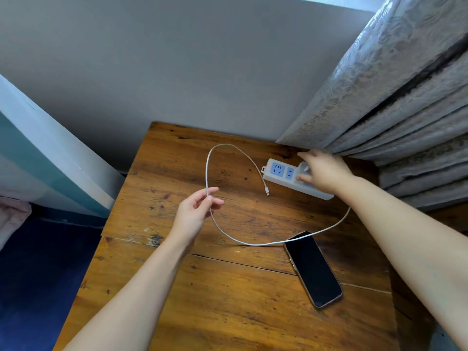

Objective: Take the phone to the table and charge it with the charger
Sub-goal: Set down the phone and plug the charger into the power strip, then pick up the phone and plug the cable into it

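Observation:
A black phone (313, 269) lies screen up on the wooden table (228, 300), near its right side. A white charging cable (253, 243) loops across the tabletop and over the phone's top end. Its free plug (266, 192) rests on the wood beside a white power strip (283, 173) with blue sockets. My left hand (196, 211) pinches the cable between thumb and fingers in mid loop. My right hand (323, 171) grips a white charger block (305, 169) sitting on the power strip; fingers hide most of the block.
A grey patterned curtain (395, 102) hangs at the right, touching the table's back corner. A grey wall stands behind. To the left are a pale blue panel (50, 158) and a dark blue floor or cover (38, 274).

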